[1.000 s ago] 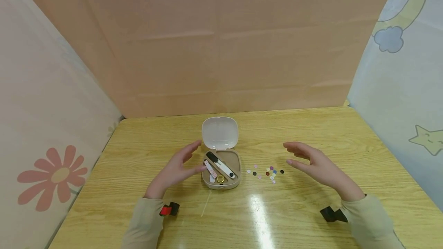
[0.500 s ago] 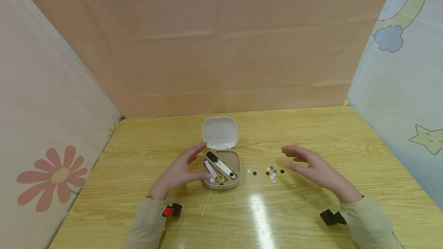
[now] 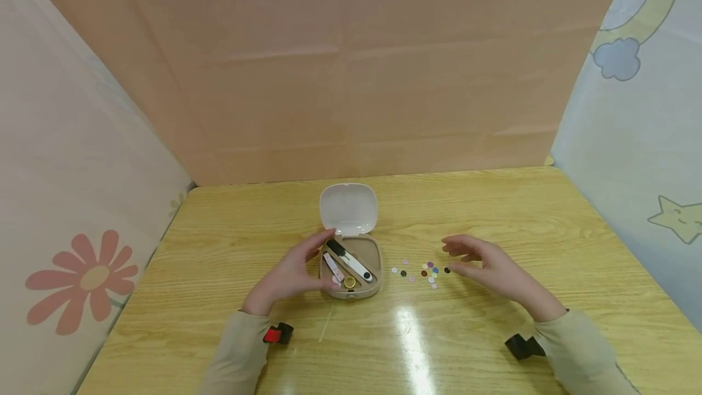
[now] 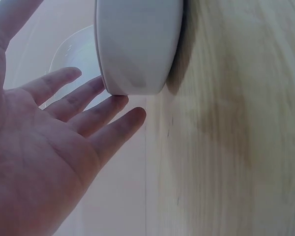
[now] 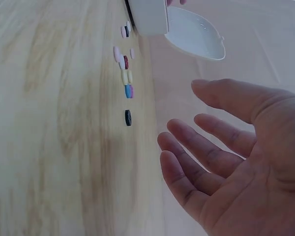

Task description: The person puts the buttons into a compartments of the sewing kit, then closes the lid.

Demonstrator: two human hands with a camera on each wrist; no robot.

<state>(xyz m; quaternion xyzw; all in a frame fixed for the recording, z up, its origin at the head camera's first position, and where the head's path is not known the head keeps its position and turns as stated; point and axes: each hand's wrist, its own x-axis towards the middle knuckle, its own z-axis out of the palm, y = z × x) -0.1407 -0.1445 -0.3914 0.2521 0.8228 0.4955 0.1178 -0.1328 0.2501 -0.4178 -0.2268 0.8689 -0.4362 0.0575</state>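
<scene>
A white box [image 3: 366, 293] with a beige inside stands on the table, its lid [image 3: 348, 206] raised at the back. Inside lie a white tool with a black end [image 3: 356, 267], a pale strip with red print [image 3: 332, 267] and a small gold ring [image 3: 350, 283]. My left hand [image 3: 285, 274] spreads along the box's left side, thumb near the front corner and fingers by the hinge. Loose buttons [image 3: 435, 270] in several colours are scattered right of the box. Just right of them hovers my right hand [image 3: 490, 266], fingers relaxed, holding nothing, near a black button [image 5: 128, 117].
The wooden table [image 3: 241, 212] meets a tan backdrop [image 3: 340, 78] behind and printed cloth walls at both sides. A thin pale strand [image 3: 326, 323] lies in front of the box. Dark bands with small cameras [image 3: 525, 346] sit at both wrists.
My left hand has moved right, up to the side of the box. My right hand has drifted left and slightly down towards the buttons. The box and buttons stay in place.
</scene>
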